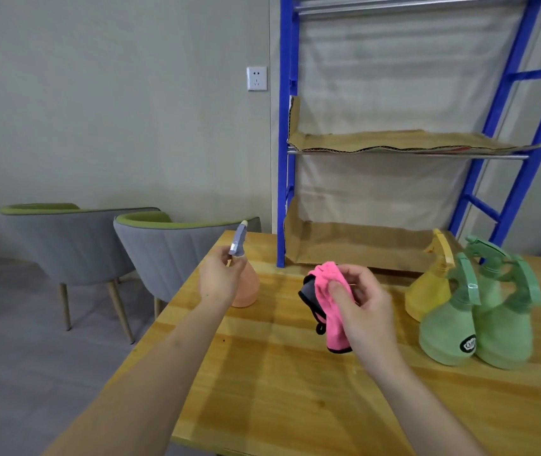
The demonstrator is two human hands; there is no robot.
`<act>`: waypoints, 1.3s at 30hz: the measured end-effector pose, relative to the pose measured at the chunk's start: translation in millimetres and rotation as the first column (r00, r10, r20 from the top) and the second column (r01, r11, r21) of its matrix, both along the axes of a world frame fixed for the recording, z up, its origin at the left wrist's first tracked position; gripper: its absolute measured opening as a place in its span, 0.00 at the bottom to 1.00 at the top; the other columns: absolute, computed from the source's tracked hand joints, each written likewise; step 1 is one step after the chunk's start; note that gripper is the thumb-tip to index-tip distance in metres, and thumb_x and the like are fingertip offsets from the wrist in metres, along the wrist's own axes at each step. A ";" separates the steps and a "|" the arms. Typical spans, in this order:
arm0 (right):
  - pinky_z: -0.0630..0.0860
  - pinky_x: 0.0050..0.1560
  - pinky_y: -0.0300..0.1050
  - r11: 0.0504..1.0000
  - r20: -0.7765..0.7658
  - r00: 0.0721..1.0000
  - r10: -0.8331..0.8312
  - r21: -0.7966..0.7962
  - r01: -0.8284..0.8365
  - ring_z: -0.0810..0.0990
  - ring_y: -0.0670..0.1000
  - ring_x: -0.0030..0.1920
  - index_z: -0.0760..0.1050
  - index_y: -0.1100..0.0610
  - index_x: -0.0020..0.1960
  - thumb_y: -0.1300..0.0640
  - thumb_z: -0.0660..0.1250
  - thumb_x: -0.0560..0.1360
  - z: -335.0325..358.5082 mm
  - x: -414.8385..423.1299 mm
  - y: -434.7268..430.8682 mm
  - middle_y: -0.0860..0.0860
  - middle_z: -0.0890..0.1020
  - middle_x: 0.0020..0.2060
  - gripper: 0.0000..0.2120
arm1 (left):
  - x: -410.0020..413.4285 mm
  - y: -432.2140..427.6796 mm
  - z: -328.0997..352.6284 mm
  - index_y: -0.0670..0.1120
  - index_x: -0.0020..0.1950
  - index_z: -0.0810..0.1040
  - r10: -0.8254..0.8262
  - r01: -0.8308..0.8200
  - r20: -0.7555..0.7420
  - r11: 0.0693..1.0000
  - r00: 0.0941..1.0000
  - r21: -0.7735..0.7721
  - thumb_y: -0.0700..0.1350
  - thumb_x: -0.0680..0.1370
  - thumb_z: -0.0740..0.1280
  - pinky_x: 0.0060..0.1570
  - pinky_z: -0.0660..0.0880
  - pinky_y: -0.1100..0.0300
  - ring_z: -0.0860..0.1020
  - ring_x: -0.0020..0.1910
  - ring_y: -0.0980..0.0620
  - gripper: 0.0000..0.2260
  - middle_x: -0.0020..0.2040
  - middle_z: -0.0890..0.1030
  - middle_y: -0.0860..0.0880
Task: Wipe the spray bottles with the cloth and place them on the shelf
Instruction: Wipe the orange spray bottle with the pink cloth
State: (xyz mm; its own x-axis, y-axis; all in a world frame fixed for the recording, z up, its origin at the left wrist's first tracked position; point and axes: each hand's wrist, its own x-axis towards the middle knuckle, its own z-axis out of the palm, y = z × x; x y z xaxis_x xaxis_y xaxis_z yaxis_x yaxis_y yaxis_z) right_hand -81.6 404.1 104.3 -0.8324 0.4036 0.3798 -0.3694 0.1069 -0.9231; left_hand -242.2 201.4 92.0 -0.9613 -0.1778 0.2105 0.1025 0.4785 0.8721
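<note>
Our left hand gripped the neck of the orange spray bottle standing on the wooden surface. Our right hand clutched the pink cloth. Yellow bottle and two green bottles stood near the blue shelf.

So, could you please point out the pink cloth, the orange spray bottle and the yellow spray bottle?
pink cloth [331,311], head view, hanging fold.
orange spray bottle [249,287], head view, body.
yellow spray bottle [427,292], head view, body.
</note>
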 end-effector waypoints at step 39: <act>0.76 0.58 0.42 0.719 -0.061 0.996 -0.060 0.690 0.085 0.80 0.42 0.56 0.85 0.46 0.58 0.60 0.71 0.81 41.8 48.3 88.6 0.39 0.83 0.53 0.11 | 138.8 76.4 1.6 0.55 0.65 0.78 -0.331 0.358 -0.202 0.927 0.922 0.112 0.47 0.84 0.66 0.61 0.75 0.58 0.77 0.59 0.58 0.09 0.57 0.80 0.56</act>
State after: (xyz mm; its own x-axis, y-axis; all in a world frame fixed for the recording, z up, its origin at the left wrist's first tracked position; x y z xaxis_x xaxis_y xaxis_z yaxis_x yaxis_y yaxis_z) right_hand -33.4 492.7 146.0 -0.7937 0.0766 0.6034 -0.3617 0.7382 -0.5694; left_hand -103.4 277.9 93.6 -0.9178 0.1167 0.3795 0.3970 0.2564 0.8813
